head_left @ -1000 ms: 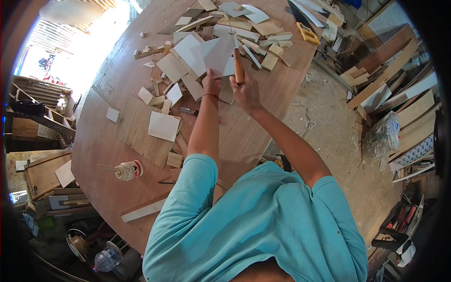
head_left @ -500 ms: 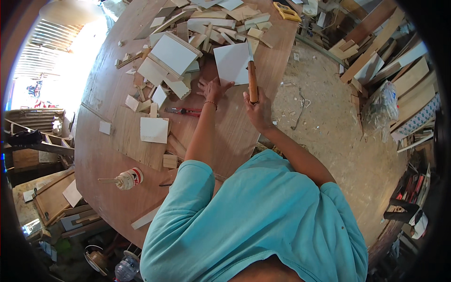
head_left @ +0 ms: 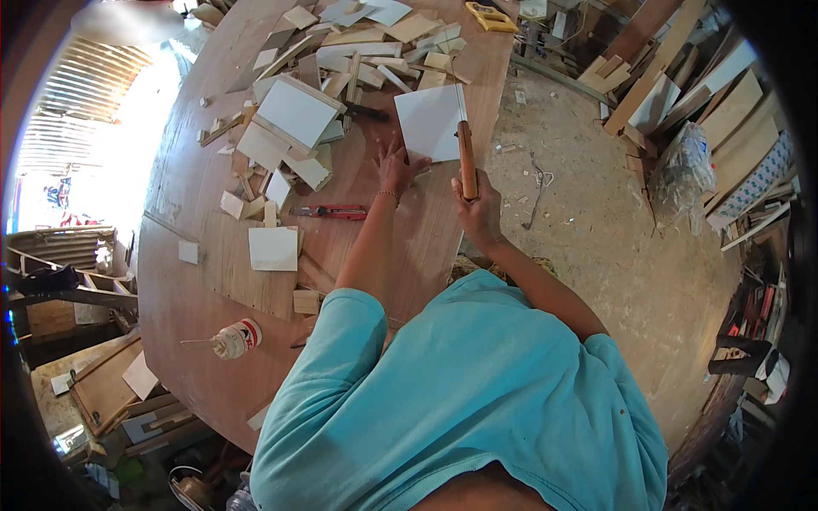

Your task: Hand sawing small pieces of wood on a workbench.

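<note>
A white-faced square board (head_left: 429, 124) lies on the table near its right edge. My left hand (head_left: 394, 171) rests flat with fingers spread at the board's near-left corner; its thumb reaches the near edge. Closed around the wooden handle of a handsaw (head_left: 467, 162) is my right hand (head_left: 480, 209). The saw's thin blade runs away from me along the board's right side; whether it has cut in is too fine to tell. Left of my left forearm lies a red utility knife (head_left: 331, 212). A dark-handled tool (head_left: 366, 111) sits between the board and the scrap pile.
Wood offcuts (head_left: 298, 111) are heaped across the far left of the wooden table (head_left: 196, 298). A glue bottle (head_left: 239, 338) lies nearer, at left. A yellow-handled tool (head_left: 492, 17) sits at the far edge. Planks (head_left: 724, 128) lean beyond the floor at right.
The white board, both hands and the saw have shifted right, away from the scrap pile. More of the dark-handled tool shows. My view has turned slightly.
</note>
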The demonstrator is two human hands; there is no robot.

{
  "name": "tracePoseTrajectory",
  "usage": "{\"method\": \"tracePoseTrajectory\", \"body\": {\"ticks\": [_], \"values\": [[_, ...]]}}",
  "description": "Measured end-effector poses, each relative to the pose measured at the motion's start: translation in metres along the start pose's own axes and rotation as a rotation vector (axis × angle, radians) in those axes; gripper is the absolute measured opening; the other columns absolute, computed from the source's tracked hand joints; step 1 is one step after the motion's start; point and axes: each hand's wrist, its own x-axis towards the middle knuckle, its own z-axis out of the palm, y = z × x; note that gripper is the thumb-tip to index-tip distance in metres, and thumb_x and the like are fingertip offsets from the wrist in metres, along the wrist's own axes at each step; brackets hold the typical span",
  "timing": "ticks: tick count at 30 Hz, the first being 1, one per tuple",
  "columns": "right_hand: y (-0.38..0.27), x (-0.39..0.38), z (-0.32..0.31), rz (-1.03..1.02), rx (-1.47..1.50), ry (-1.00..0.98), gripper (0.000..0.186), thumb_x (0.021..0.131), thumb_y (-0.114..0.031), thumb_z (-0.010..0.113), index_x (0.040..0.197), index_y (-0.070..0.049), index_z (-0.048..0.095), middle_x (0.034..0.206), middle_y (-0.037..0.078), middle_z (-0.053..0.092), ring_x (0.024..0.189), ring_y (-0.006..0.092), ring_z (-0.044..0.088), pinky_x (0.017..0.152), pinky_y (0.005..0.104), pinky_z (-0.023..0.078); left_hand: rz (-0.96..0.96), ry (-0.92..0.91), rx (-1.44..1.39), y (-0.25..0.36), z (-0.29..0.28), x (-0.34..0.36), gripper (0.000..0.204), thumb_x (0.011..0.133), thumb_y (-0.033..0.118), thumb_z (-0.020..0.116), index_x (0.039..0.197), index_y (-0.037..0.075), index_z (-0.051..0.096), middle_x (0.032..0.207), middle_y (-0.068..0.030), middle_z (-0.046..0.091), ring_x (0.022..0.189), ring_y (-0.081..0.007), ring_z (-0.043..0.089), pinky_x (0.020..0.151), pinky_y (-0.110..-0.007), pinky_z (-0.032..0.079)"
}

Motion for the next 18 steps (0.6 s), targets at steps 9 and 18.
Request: {"method": "tracePoseTrajectory", "body": {"ticks": [9, 18], "values": [[0.006, -0.042, -0.046, 0.088, 0.016, 0.026, 0.021, 0.081, -0.014, 0.061, 0.093, 0.001, 0.051, 0.067, 0.016, 0.057, 0.058, 0.0313, 0.059, 0.051, 0.0359, 0.045, 0.133, 0.056, -0.008, 0.020, 0.025, -0.043, 0.070, 0.066, 0.047, 0.068, 0.121, 0.007, 0.051, 0.135, -0.0081, 0.039, 0.132, -0.0290, 0.021, 0.104, -0.054, 0.011], [0.008, -0.042, -0.050, 0.138, -0.024, -0.034, 0.022, 0.082, -0.013, 0.060, 0.096, 0.001, 0.051, 0.069, 0.013, 0.057, 0.061, 0.0226, 0.059, 0.053, 0.0310, 0.046, -0.333, 0.316, -0.276, 0.035, 0.016, -0.016, 0.057, 0.082, 0.038, 0.056, 0.127, 0.007, 0.038, 0.141, -0.0229, 0.017, 0.132, -0.0341, 0.012, 0.101, -0.047, 0.022]]}}
